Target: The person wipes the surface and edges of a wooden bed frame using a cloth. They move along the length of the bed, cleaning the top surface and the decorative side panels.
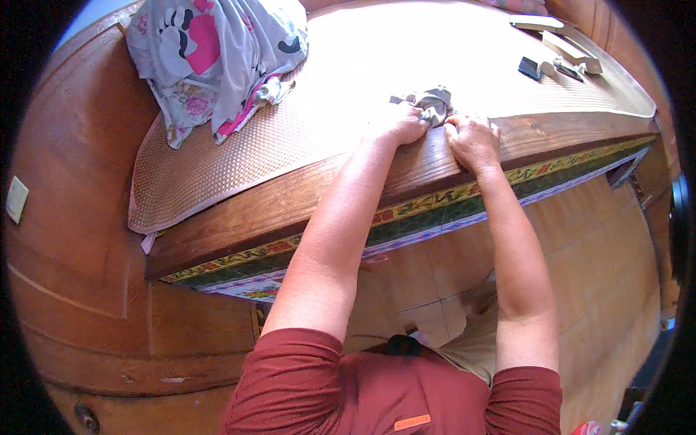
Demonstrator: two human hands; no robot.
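A small crumpled grey-and-white cloth (435, 102) lies at the front edge of a woven mat (261, 163), by the wooden edge of the platform (418, 163). My left hand (409, 124) is on the cloth's left side, its fingers closed around part of it. On the right, my right hand (472, 140) rests over the wooden edge with bent fingers, its thumb and fingertips close to the cloth; whether it grips any of it cannot be told. Strong glare washes out the mat behind both hands.
A heap of printed grey, pink and floral fabric (217, 60) lies at the mat's left end. A dark phone (529, 69) and several small pale and dark items (568, 70) are at the right. Beneath the wooden edge hangs a patterned border (435, 212) above a tiled floor (587, 255).
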